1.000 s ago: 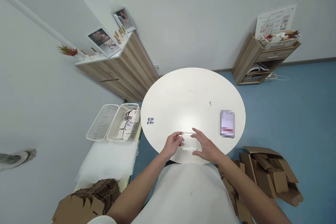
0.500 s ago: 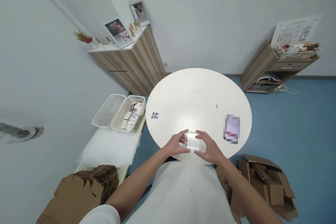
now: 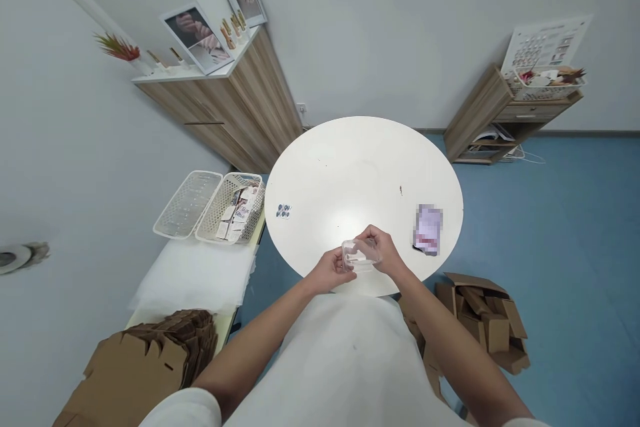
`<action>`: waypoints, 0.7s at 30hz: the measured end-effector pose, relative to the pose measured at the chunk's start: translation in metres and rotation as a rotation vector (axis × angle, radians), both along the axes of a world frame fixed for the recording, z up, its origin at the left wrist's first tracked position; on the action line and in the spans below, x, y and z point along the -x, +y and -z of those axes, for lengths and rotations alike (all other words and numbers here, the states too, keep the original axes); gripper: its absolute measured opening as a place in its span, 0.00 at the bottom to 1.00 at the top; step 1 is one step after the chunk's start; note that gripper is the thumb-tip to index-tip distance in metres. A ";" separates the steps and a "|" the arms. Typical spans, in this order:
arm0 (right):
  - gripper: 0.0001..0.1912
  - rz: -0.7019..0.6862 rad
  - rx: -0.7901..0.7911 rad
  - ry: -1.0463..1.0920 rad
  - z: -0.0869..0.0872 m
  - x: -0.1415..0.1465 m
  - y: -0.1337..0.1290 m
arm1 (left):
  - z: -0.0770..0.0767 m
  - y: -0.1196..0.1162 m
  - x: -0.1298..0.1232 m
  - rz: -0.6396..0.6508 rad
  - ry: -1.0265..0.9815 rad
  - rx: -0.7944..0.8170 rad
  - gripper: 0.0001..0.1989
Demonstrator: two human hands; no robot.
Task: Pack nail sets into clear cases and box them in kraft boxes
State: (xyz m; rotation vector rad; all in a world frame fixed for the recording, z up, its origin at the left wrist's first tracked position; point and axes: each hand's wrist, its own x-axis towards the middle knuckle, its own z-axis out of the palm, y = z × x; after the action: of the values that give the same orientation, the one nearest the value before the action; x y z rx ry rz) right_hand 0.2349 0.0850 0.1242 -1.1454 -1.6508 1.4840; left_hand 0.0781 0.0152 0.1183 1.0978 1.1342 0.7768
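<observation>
A small clear plastic box is held over the near edge of the round white table. My left hand grips its left end, fingers behind and thumb in front. At the right end, my right hand is closed on the box, its fingers at the upper rim. The box looks partly opened, though its clear edges are hard to make out. A small sheet of dark round stickers lies at the table's left, and a blurred purple item lies at the right.
White baskets with cards stand at the left, above white sheets and stacked brown cardboard. An open carton sits on the floor at the right. Wooden cabinets stand behind.
My right hand has shifted its grip to the upper rim of the box, whose shape now looks raised or tilted rather than flat. The whole view has shifted slightly.
</observation>
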 end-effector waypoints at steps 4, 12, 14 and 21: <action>0.07 0.034 0.105 0.042 0.010 -0.004 0.008 | -0.001 0.002 0.012 -0.080 -0.083 0.114 0.24; 0.11 0.039 0.466 0.169 0.013 -0.008 0.012 | 0.004 0.004 0.004 -0.252 -0.039 0.211 0.18; 0.14 0.037 0.549 0.188 0.013 -0.007 0.013 | 0.006 0.003 0.004 -0.261 -0.028 0.219 0.18; 0.25 0.045 0.642 0.190 0.028 -0.004 0.004 | 0.016 -0.004 0.011 -0.300 0.002 0.232 0.19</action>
State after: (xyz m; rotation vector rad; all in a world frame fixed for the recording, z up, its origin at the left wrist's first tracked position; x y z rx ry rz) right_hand 0.2392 0.0885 0.0964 -1.2958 -1.0312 2.0965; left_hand 0.0671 0.0111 0.1027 0.7446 1.3723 0.8502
